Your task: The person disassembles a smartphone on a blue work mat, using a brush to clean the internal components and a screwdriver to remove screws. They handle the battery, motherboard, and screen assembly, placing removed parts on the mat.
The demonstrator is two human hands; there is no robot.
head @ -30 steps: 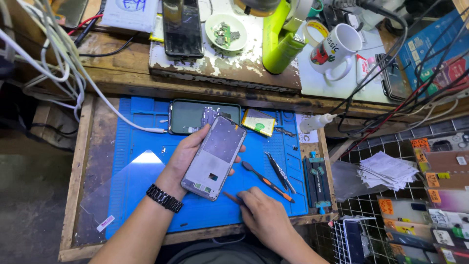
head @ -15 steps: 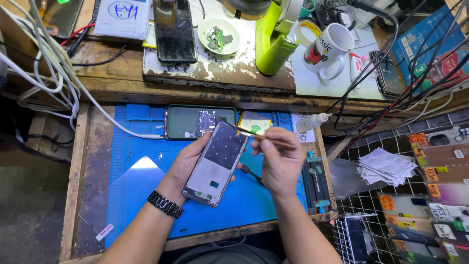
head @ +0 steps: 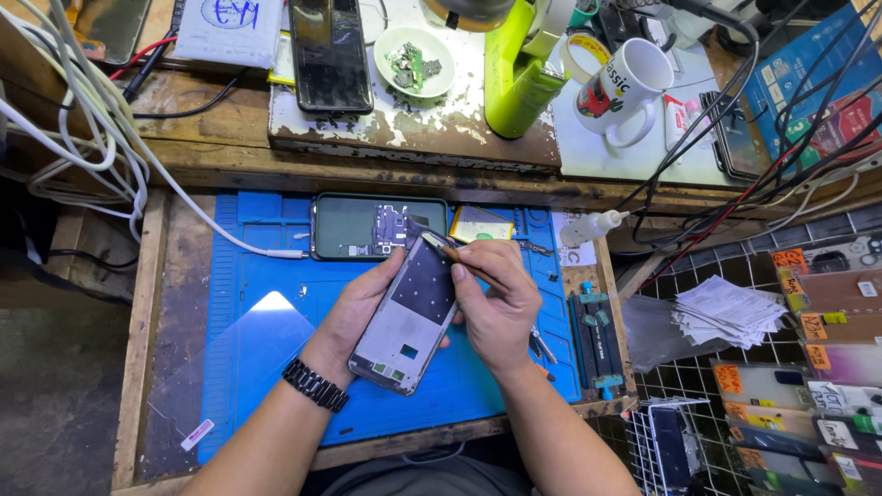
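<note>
Left hand [head: 354, 312] grips the phone frame [head: 409, 317] mid-frame over the blue mat [head: 266, 266], right hand [head: 501, 308] pinching a brush [head: 441, 246] at its top edge - go light, short strokes.

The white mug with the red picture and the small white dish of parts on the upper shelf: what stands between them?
In the head view, a lime-green stand stands between the white mug and the white dish.
</note>
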